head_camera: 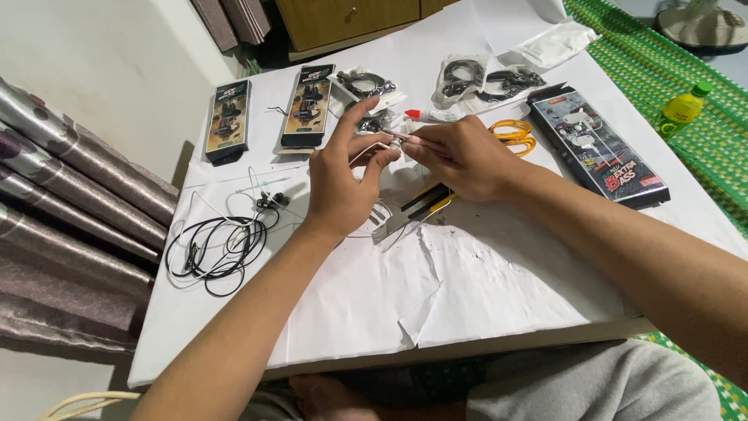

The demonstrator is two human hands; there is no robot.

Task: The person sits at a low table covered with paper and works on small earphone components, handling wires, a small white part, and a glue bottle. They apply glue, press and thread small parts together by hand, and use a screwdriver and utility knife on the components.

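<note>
A white paper-covered bench (467, 296) carries a coiled earphone cable (218, 245) at left. Above its middle, the left hand (339, 183) pinches a thin white wire (372, 150), and the right hand (463, 156) pinches the wire's small end piece (400, 139). Yellow-handled pliers (417, 204) lie beneath; a boxed earphone pack (598, 148) lies right.

Orange scissors (514, 134), green bottle (681, 109), coiled earphone cables (222, 248), boxed earphone packs (227, 119).
</note>
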